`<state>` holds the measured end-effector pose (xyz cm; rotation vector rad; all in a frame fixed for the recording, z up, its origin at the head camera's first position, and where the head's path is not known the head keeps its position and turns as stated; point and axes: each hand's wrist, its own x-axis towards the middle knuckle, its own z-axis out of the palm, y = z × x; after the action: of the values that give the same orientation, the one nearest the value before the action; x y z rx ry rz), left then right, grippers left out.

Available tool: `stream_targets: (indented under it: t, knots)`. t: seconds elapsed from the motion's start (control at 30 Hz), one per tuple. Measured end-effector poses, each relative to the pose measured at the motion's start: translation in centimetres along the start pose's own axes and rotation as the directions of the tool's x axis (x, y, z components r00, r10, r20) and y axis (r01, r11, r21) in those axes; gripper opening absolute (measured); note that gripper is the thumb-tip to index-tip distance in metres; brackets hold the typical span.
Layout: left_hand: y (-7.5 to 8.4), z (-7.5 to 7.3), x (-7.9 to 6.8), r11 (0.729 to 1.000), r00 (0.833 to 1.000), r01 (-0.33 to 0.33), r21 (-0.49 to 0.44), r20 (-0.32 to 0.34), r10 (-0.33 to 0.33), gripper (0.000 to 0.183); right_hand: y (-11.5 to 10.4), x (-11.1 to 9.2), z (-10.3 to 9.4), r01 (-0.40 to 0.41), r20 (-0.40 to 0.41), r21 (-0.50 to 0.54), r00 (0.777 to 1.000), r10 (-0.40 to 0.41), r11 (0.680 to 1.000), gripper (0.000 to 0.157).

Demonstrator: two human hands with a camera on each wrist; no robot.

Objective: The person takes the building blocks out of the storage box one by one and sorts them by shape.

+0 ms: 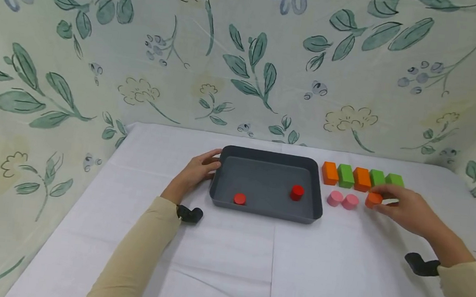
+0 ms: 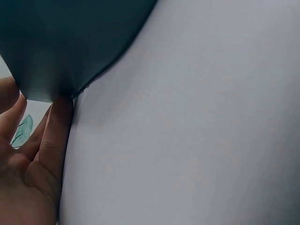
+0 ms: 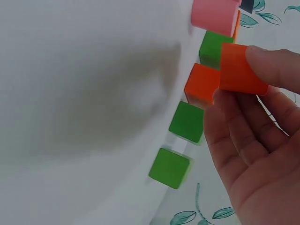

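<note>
My left hand (image 1: pixel 195 173) rests against the left side of a dark grey tray (image 1: pixel 272 157); in the left wrist view, the fingers (image 2: pixel 55 136) look mostly straight and touch the tray's outer wall (image 2: pixel 56 61). My right hand (image 1: pixel 407 210) pinches an orange cylinder (image 1: pixel 373 200) between thumb and fingers, seen close in the right wrist view (image 3: pixel 236 70). Inside the tray are a taller red cylinder (image 1: pixel 296 192) and, by the near wall, another red cylinder (image 1: pixel 239 198), its lower part hidden. Two pink cylinders (image 1: pixel 335 198) stand left of the right hand.
Behind the cylinders runs a row of orange blocks (image 1: pixel 329 173) and green blocks (image 1: pixel 346 176), right of the tray. A white cloth (image 1: pixel 226 263) covers the table. Leaf-patterned fabric (image 1: pixel 246 72) hangs behind it.
</note>
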<state>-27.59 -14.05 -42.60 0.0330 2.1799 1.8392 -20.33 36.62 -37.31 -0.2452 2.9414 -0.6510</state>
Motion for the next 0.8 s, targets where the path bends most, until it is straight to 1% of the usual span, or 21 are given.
stream_targets:
  t: [0.27, 0.5, 0.6, 0.8]
  knots:
    - [0.0, 0.0, 0.0, 1.0, 1.0, 0.007, -0.01, -0.014, -0.008, 0.055, 1.5, 0.3, 1.2, -0.06, 0.052, 0.06, 0.997, 0.057, 0.996, 0.047]
    - [0.0, 0.1, 0.0, 1.0, 1.0, 0.007, -0.011, -0.016, -0.008, 0.055, 1.8, 0.5, 1.6, -0.103, 0.058, 0.073, 0.993, 0.099, 0.992, 0.05]
    - [0.0, 0.0, 0.0, 1.0, 1.0, 0.009, -0.01, -0.015, -0.009, 0.055, 1.9, 0.7, 1.8, -0.114, 0.057, 0.071, 0.992, 0.11, 0.991, 0.05]
    - [-0.1, 0.0, 0.1, 1.0, 1.0, 0.011, -0.004, -0.015, -0.012, 0.055, 2.0, 1.0, 2.0, -0.102, 0.063, 0.061, 0.993, 0.098, 0.993, 0.051]
